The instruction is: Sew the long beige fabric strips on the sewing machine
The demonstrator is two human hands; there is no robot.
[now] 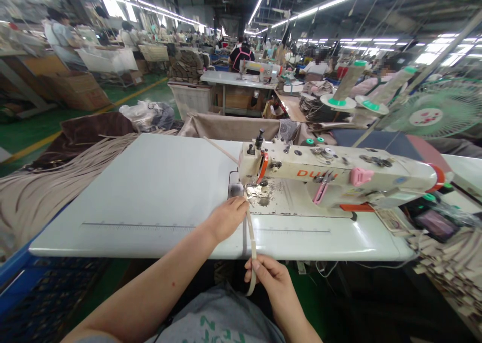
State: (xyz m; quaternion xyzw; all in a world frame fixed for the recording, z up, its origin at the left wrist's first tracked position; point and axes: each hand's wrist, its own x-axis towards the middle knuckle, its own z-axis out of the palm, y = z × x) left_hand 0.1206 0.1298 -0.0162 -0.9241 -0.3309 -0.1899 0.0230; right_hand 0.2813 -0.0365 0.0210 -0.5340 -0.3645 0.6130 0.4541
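A narrow beige fabric strip (250, 228) runs from the needle area of the sewing machine (293, 177) toward me and over the table's front edge. My left hand (228, 218) rests on the table just in front of the presser foot, its fingers closed together on the strip. Below the table edge, my right hand (271, 277) pinches the same strip between thumb and fingers, and its end hangs curled beneath. Behind the machine head, another length of strip (222, 149) lies across the table's far side. The needle tip is too small to make out.
Long beige strips (56, 177) are heaped at the left, above a blue crate (33, 293). Bundled pieces (452, 267) lie at the right. Pink-handled thread snips (322, 190) rest against the machine. A fan (425, 114) and thread cones (348, 84) stand behind; co-workers sit farther off.
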